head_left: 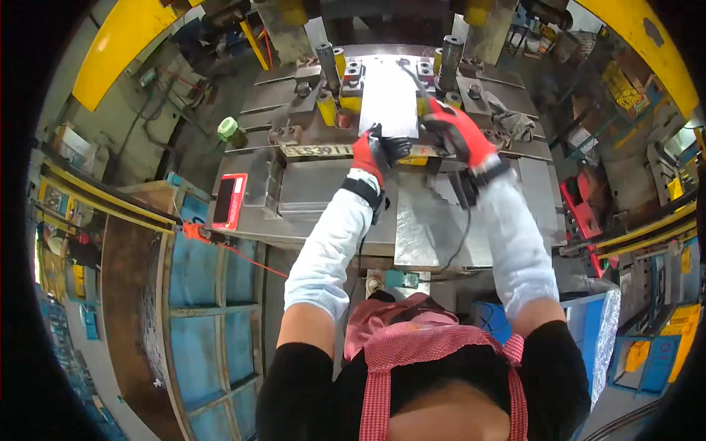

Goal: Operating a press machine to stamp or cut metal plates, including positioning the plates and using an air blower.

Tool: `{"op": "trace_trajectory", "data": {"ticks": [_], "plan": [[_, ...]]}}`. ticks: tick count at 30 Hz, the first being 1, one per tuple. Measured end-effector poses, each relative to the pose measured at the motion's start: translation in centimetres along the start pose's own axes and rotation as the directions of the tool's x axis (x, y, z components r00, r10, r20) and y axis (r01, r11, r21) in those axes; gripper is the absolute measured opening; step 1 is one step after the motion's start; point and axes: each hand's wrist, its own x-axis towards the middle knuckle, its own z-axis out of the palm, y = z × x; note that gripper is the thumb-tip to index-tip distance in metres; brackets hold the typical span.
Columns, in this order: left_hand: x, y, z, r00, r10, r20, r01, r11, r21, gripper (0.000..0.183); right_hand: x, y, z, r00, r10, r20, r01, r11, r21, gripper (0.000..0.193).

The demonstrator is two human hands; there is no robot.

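A bright, pale flat sheet (389, 95) lies on the die in the press, its far end between the guide posts. My left hand (381, 153), in a red and black glove, is at the sheet's near edge. Its thumb lies over the edge and its fingers curl just below, seemingly pinching it. My right hand (460, 134), gloved alike and slightly blurred, is to the right of the sheet. Its fingers close round a thin dark rod (418, 82) that reaches toward the sheet's far right corner. White sleeves cover both forearms.
Dark guide posts (451, 62) and yellow cylinders (326, 107) flank the die. A red-framed dark panel (230, 202) and a green-lidded jar (232, 131) sit at the left. A grey cloth (515, 121) lies at the right. A flat metal plate (434, 228) covers the near table.
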Motion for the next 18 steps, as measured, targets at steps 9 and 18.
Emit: {"op": "trace_trajectory", "data": {"ticks": [9,18], "plan": [[-0.4,0.4,-1.5,0.999,-0.015,-0.039,0.013,0.999,-0.038,0.035,-0.5,-1.2,3.4,0.895,-0.444,-0.042,0.366,0.786,-0.499,0.029],[0.8,-0.9,-2.2,0.999,-0.038,-0.036,0.039,0.999,0.035,0.052,-23.7,5.5,-2.2,0.851,0.249,-0.462,-0.296,0.955,-0.031,0.053]]}}
